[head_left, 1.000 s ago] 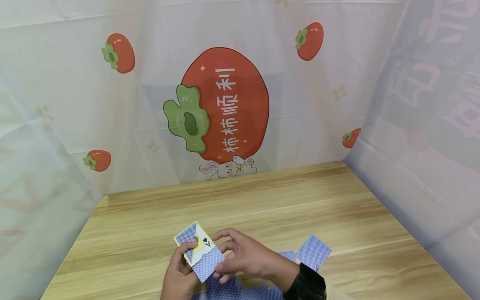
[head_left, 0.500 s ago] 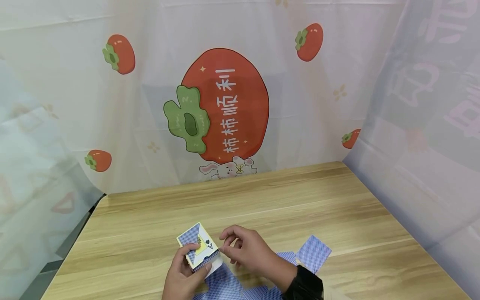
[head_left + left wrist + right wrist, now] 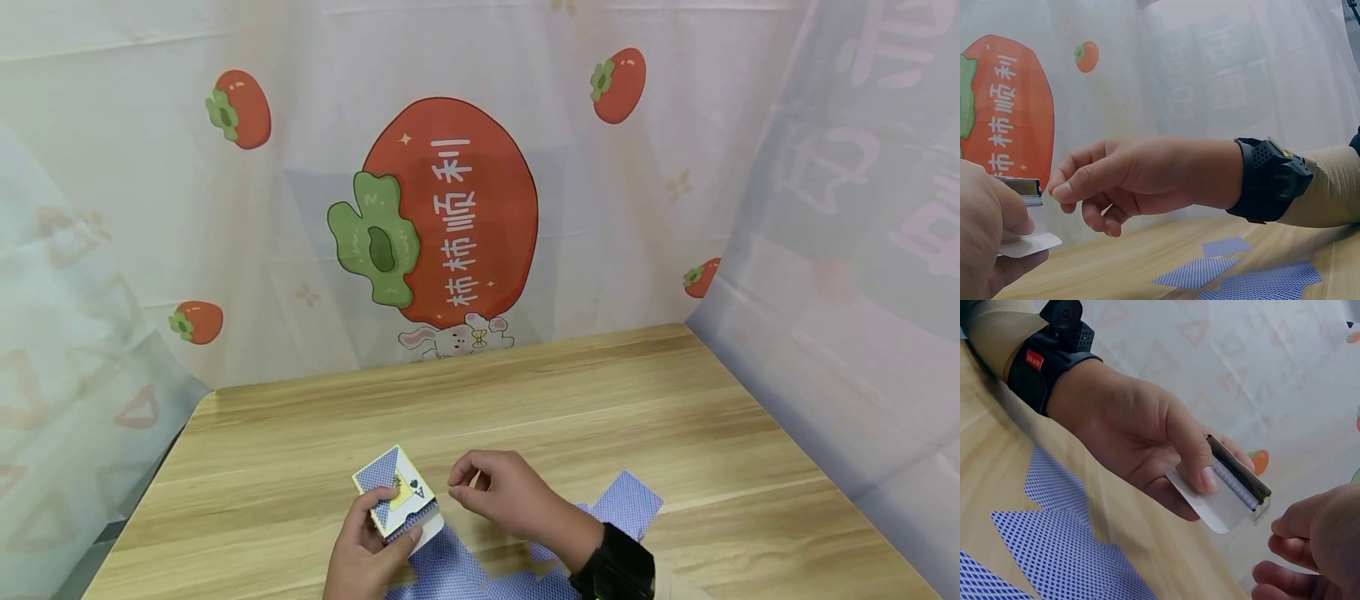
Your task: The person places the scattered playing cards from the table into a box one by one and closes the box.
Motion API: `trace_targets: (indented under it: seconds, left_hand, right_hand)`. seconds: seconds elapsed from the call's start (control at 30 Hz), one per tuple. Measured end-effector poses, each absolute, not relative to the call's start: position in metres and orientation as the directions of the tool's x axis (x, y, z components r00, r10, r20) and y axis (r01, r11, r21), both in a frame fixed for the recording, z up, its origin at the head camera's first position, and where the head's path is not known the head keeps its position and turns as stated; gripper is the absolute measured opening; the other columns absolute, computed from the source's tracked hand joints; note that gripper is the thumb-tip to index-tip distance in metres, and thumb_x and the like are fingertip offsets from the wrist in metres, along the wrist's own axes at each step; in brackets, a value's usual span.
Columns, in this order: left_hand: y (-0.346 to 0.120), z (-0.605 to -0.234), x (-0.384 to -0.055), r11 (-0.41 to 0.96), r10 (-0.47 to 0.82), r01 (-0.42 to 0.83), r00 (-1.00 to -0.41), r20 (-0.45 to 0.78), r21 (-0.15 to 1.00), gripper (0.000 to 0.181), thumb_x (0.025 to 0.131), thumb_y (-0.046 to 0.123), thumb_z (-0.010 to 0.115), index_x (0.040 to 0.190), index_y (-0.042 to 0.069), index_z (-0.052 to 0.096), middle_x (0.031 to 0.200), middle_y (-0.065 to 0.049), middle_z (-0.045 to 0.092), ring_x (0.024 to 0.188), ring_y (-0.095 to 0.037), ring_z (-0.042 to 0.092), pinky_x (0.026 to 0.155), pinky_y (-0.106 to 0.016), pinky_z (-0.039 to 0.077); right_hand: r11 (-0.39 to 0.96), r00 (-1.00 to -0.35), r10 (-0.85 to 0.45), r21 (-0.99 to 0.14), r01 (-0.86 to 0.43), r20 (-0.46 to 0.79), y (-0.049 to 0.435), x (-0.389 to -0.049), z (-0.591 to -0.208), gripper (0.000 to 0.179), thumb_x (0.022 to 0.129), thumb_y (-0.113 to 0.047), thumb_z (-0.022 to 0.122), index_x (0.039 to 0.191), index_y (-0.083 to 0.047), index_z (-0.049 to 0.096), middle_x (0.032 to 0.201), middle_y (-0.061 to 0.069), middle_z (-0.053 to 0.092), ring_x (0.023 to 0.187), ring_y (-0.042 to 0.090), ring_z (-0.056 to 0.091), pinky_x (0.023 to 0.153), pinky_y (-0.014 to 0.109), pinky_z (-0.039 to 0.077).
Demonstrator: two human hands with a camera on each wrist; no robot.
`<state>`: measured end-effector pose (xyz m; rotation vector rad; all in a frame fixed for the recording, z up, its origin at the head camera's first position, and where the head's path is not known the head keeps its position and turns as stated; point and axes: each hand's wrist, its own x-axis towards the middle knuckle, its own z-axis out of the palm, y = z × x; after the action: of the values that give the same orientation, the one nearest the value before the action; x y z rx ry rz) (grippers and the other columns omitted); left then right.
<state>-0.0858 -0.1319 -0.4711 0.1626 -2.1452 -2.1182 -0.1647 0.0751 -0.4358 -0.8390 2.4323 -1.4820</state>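
Note:
My left hand grips a playing card box printed with an ace and a blue check pattern. In the right wrist view the box's white flap hangs out under the thumb, and edges of a stack of cards show inside the mouth. To the right of the box, a small gap away, is my right hand, its fingers loosely bent and thumb near the index fingertip. Nothing shows between those fingers in the left wrist view. Blue-checked playing cards lie face down below the hands.
Another face-down card lies right of my right forearm, with more cards partly overlapping near it. The wooden table is enclosed by printed white curtains at the back and sides.
A blue-checked card that stuck out of the box mouth has gone inside, and the white flap now shows there. My right hand has let go and moved off to the right.

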Motion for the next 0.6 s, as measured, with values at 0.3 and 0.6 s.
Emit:
trace_targets:
  seconds: [0.3,0.6]
  left_hand:
    - [-0.133,-0.471,-0.086,0.006,-0.17,0.039,-0.985,0.04,0.999,0.063,0.082,-0.01,0.075,0.136,-0.001,0.044,0.132,-0.035,0.045,0.104,-0.014,0.065,0.081,-0.027,0.058]
    - [-0.134,-0.471,-0.085,-0.006,-0.166,0.034,-0.986,0.033,0.999,0.063,0.083,-0.008,0.075,0.136,-0.002,0.043,0.132,-0.035,0.044,0.103,-0.014,0.065,0.081,-0.026,0.058]
  right_hand:
    - [0.554,-0.83,-0.553,-0.712,-0.432,0.073,0.091,-0.178,-0.43,0.008,0.095,-0.024,0.074,0.101,-0.021,0.07,0.096,-0.013,0.066,0.084,0.005,0.057,0.069,0.023,0.05]
    - [0.699,-0.843,-0.538,-0.556,-0.449,0.005,0.106,-0.189,-0.433,0.031,0.093,-0.026,0.075,0.12,-0.012,0.068,0.118,0.004,0.066,0.105,0.021,0.062,0.085,0.036,0.054]
